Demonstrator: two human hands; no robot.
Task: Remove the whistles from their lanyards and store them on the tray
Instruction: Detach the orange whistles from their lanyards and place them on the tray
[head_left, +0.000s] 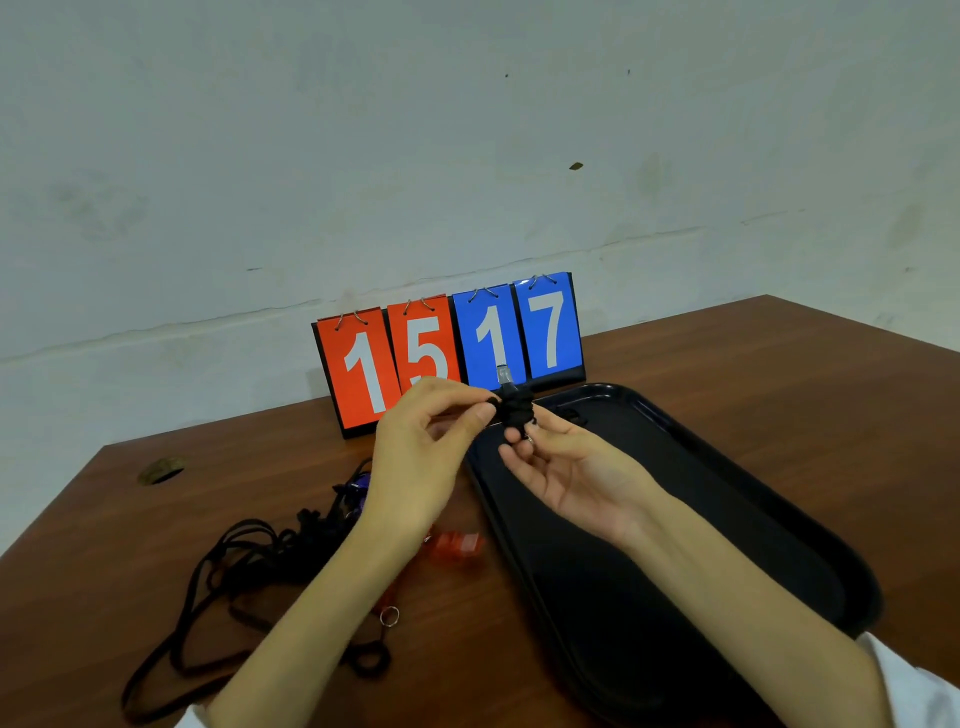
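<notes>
Above the far left end of the black tray (727, 493), both hands work on a bundled black lanyard (517, 410) with a clear whistle (505, 375) sticking up from it. My left hand (415, 452) pinches the lanyard's cord between thumb and forefinger. My right hand (561, 462), palm up, holds the bundle from below with curled fingertips. On the table to the left lie a red whistle (457, 545), a purple whistle (358, 486) and a tangle of black lanyards (234, 577).
A flip scoreboard (447, 353) reading 15 and 17 stands behind the hands at the table's back edge. A small metal ring (389, 617) lies near my left forearm. A brownish scrap (161, 470) sits at the table's far left.
</notes>
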